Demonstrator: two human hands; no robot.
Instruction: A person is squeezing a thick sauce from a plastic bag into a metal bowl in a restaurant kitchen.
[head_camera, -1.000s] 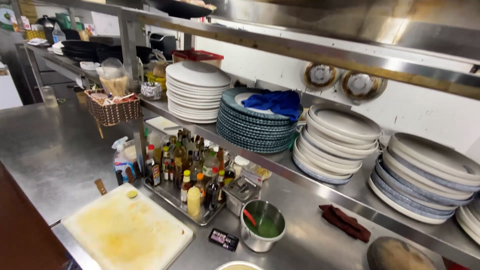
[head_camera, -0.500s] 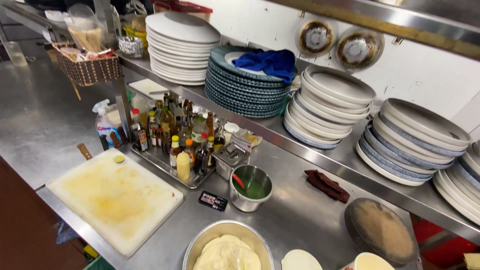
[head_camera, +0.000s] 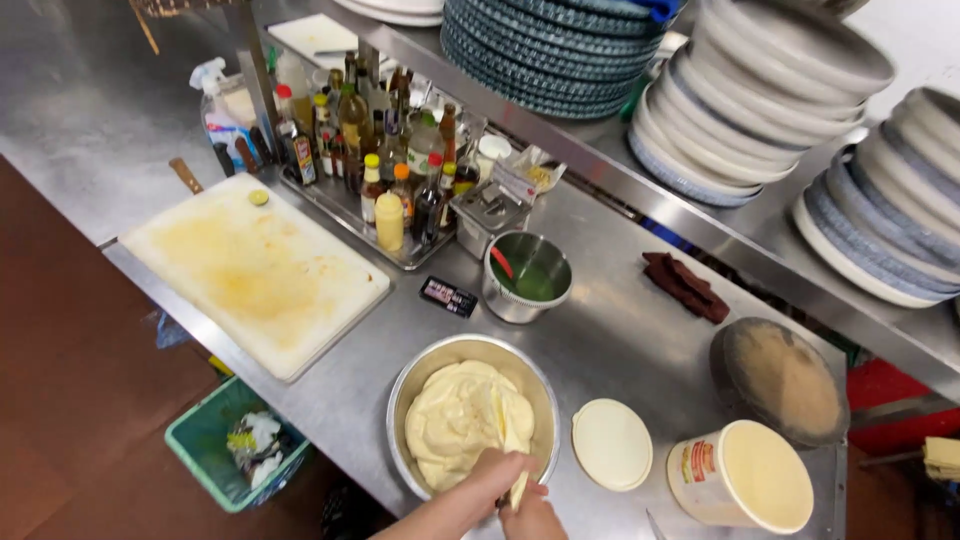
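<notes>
One hand (head_camera: 490, 495) is closed around a pale spatula (head_camera: 515, 450) at the rim of the metal bowl (head_camera: 473, 415); I cannot tell which hand. The bowl sits at the counter's near edge, full of thick cream-coloured sauce. One small pot (head_camera: 528, 277) holds green liquid. One white tub (head_camera: 742, 477) stands open, filled with pale sauce, its one round lid (head_camera: 611, 444) beside it.

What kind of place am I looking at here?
Most likely a restaurant kitchen: a stainless steel counter, tall stacks of plates on the shelf above, a tray of sauce bottles, and a hand working a metal bowl of pale creamy mix.
</notes>
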